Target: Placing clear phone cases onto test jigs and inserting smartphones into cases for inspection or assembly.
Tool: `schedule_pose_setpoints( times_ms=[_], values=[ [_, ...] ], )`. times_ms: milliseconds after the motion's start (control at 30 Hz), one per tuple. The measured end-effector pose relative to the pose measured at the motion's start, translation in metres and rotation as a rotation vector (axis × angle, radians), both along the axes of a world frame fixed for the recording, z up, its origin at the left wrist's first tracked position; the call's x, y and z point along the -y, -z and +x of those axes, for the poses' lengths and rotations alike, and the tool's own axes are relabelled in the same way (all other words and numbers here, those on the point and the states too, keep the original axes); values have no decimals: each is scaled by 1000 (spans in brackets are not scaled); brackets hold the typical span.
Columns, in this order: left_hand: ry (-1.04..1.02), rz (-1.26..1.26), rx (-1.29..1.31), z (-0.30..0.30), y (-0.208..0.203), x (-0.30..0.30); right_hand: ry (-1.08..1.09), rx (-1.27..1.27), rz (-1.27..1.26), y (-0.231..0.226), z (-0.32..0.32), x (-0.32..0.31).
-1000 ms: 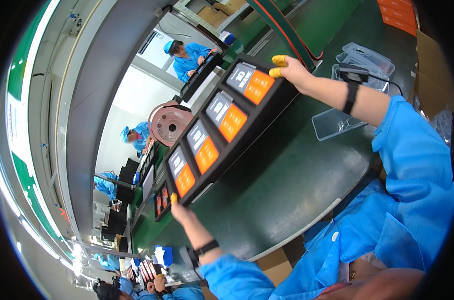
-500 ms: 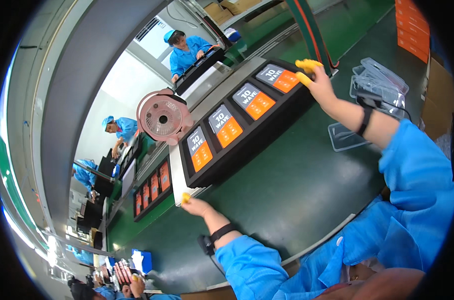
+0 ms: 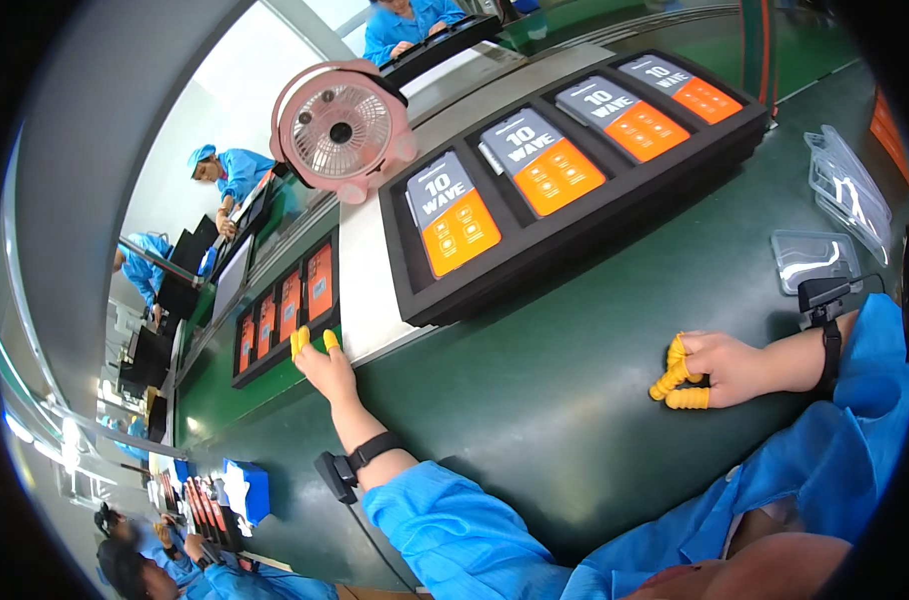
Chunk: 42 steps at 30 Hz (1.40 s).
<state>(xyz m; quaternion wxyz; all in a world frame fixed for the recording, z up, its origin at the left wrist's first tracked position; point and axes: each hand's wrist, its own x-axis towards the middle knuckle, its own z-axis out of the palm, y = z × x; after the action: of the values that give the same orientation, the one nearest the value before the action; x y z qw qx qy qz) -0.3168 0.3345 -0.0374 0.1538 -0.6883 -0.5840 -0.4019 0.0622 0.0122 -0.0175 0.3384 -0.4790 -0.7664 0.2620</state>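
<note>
My left hand (image 3: 327,370) reaches to the near corner of a smaller black tray (image 3: 265,362) that holds several orange-red pieces. Its yellow-capped fingers are apart with nothing between them; whether they touch the tray's rim I cannot tell. My right hand (image 3: 717,368), also in ribbed yellow finger caps, hovers over the green worktop, its fingers parted and empty. Beyond the hands a large black foam tray (image 3: 465,297) lies slanted. In its slots sit several grey-and-orange flat packs (image 3: 543,162).
A pink fan (image 3: 341,130) stands behind the large tray's left end, by a pale board (image 3: 367,275). Clear plastic cases (image 3: 815,262) lie at the right. A blue box (image 3: 247,490) is at the lower left. Co-workers in blue (image 3: 243,172) sit along the line.
My right hand has left the large tray's far right corner and come back toward me. The left hand has moved from the pale board's corner to the smaller tray. The view has shifted.
</note>
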Motion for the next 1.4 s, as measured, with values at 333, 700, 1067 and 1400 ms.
schedule_pose_setpoints(
  times_ms=[333,700,1067,1400],
  values=[
    [176,-465,-216,-48,-14,-46,-91,-35,36,5,-26,-24],
    [-136,18,8,-62,-6,-54,-58,-34,79,5,-3,-17],
    [72,254,346,-79,-31,8,96,-42,157,7,0,-23],
    [498,185,584,-34,-32,189,138,-12,161,0,2,-29]
  ],
)
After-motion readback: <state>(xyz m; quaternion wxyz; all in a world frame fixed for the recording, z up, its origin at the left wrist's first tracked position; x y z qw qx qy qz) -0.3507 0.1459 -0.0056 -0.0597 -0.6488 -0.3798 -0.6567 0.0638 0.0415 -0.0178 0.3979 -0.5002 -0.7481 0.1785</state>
